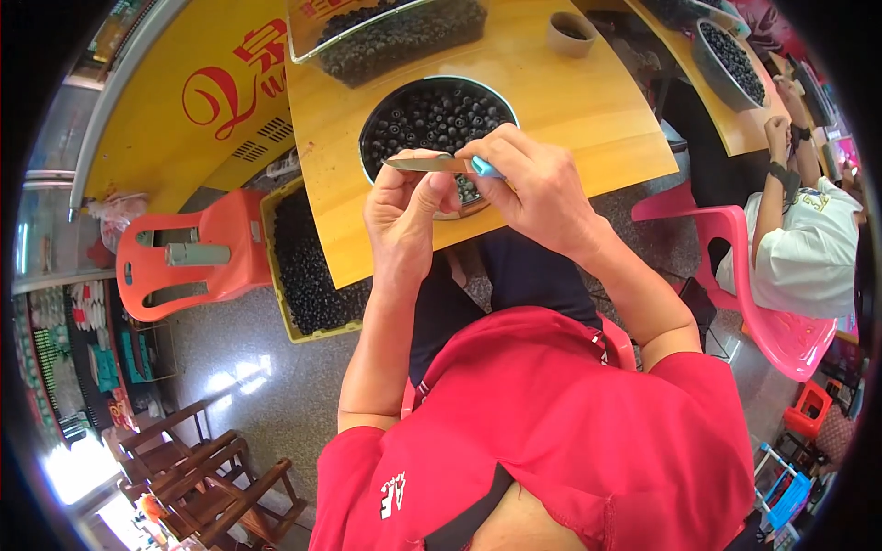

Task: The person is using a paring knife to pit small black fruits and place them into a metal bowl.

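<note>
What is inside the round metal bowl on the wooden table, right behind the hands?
The round metal bowl holds many small dark round pieces. The left hand and right hand, holding a knife, cover its near side.

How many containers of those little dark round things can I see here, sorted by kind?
Round metal bowls: 2 (one under the hands, one on the far table)
Clear rectangular tub: 1
Yellow crate on the floor: 1
Total: 4 containers of dark round pieces. The small brown cup is left out: its contents cannot be made out.
</note>
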`<state>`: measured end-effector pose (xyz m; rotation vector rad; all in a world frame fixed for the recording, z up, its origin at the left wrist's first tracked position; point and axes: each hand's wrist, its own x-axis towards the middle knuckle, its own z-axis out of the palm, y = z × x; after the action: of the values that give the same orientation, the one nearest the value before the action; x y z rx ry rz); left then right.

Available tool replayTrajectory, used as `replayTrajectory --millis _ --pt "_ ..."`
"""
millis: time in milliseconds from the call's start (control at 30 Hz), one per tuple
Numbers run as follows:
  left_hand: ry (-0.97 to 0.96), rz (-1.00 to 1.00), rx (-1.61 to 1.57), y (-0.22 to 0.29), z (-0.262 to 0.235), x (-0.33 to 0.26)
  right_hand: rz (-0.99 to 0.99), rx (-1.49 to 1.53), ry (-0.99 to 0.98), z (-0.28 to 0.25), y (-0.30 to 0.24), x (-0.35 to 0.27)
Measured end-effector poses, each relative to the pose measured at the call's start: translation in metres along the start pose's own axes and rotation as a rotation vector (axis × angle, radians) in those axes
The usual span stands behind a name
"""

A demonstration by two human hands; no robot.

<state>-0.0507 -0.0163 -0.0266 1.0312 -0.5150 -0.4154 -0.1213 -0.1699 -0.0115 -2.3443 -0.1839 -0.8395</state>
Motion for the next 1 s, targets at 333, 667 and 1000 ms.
replayTrajectory --millis 333,667,1000 --pt "0.025 -0.042 -0.197 -0.001 -0.002 -0.003 0.032 -0.128 0.065 0.009 0.015 0.0" --pt "0.074 0.038 -0.026 -0.008 -0.001 -0.001 0.407 0.55 -0.03 -0.003 -0.016 0.012" --pt "0.03 0.096 0.044 -0.006 -0.003 -0.004 0.591 0.748 -0.099 0.007 -0.008 0.006"
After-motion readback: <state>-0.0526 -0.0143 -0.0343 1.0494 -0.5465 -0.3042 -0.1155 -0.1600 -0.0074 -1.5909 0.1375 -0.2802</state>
